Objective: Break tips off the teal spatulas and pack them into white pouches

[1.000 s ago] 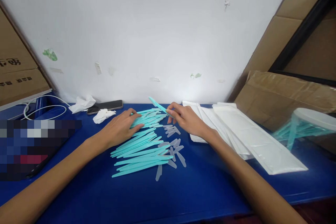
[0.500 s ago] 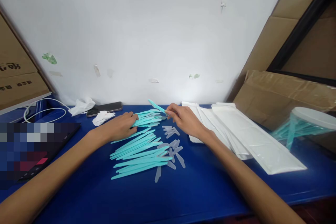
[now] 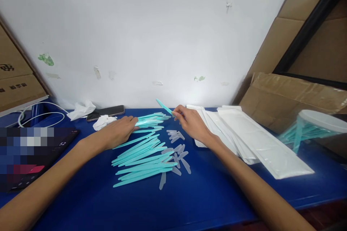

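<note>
My right hand (image 3: 189, 121) pinches one turquoise eyebrow razor (image 3: 163, 106) near its end, tilted up towards the left above the table. My left hand (image 3: 123, 130) is closed at the left ends of the upper razors, its fingers round a turquoise razor (image 3: 148, 123) that looks slightly raised off the pile. Below it, more turquoise razors (image 3: 143, 169) lie roughly side by side on the blue table. Loose translucent blade caps (image 3: 185, 166) are scattered at their right ends, with a smaller cluster of caps (image 3: 175, 136) just below my right hand.
White padded packets (image 3: 260, 140) overlap to the right of my right hand. A clear tub with a white lid (image 3: 322, 120) holds more turquoise sticks. Behind it stand cardboard boxes (image 3: 292, 97). Crumpled tissues (image 3: 104, 122), a phone (image 3: 105, 112), a white cable and a tablet (image 3: 59, 148) lie left.
My left hand has drawn back slightly to the left and closed round a razor, lifting it a little. My right hand still pinches its razor, now tilted more steeply.
</note>
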Demonstrator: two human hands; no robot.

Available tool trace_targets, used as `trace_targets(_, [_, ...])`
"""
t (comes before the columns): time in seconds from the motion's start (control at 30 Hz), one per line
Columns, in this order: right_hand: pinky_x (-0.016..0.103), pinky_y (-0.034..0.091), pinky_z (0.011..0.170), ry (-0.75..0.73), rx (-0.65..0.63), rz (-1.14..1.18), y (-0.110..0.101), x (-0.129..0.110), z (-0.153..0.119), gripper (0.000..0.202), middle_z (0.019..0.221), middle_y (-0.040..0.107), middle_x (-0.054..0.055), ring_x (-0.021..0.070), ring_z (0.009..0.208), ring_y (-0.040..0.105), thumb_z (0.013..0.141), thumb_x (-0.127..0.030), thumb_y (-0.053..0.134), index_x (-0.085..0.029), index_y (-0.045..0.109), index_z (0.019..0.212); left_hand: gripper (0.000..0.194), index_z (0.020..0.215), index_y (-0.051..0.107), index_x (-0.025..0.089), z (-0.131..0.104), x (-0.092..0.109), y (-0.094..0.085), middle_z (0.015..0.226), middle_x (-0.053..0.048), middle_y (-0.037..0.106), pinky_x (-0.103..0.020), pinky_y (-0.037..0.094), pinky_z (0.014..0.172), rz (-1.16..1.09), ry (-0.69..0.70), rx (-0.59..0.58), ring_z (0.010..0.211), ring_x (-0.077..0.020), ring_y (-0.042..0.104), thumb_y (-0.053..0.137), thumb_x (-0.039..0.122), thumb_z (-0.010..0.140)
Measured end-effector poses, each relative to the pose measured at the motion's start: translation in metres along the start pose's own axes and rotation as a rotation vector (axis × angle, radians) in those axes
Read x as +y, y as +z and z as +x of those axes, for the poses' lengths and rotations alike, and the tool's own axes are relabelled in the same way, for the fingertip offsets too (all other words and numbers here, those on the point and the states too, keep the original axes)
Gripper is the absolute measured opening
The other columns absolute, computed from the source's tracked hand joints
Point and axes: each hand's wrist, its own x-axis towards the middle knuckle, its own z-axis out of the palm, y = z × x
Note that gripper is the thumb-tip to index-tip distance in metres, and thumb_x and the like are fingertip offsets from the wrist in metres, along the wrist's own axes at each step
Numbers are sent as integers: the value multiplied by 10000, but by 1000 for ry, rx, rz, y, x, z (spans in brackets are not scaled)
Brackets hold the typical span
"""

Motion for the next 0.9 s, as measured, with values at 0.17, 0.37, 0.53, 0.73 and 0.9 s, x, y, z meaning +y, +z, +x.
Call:
trace_targets(0.17, [271, 400, 636, 80, 52, 167, 0, -2, 1, 218, 714, 685, -35, 145, 613, 597, 1012, -401, 425, -248, 544, 913, 226, 866, 447, 233, -3, -9, -10, 711, -38, 540, -334, 296, 568, -138, -76, 46, 622, -248, 522, 343, 397, 980])
trace_targets(0.37, [260, 501, 620, 217, 8, 476, 12, -10, 0, 278, 765, 704, 5, 153, 683, 666, 992, -500, 408, -236, 493, 965, 306, 846, 404, 240, -3, 0, -23, 706, 18, 472, -308, 351, 612, -462, -117, 146, 627, -190, 464, 296, 474, 1012])
trace_targets(0.53, [230, 472, 548, 239, -59, 589, 35, -30, -8, 328, 714, 625, -23, 141, 648, 634, 920, -556, 540, -228, 557, 906, 387, 806, 394, 231, 0, 30, -16, 663, 43, 440, -278, 415, 604, -781, -91, 240, 587, -145, 448, 242, 514, 1022])
trace_targets(0.73, [237, 438, 546, 207, -63, 572, 49, -55, -18, 258, 656, 627, -40, 128, 570, 608, 937, -472, 563, -233, 579, 842, 360, 948, 470, 208, -2, 73, -10, 868, -12, 554, -281, 527, 653, -1074, -52, 290, 761, -163, 603, 264, 493, 1023])
trace_targets(0.9, [269, 390, 618, 0, -15, 71, 49, -61, -23, 179, 718, 668, -42, 146, 655, 617, 990, -340, 517, -247, 553, 842, 323, 948, 464, 210, -3, 88, -9, 807, 15, 548, -291, 502, 582, -1216, -49, 270, 601, -143, 593, 292, 471, 1027])
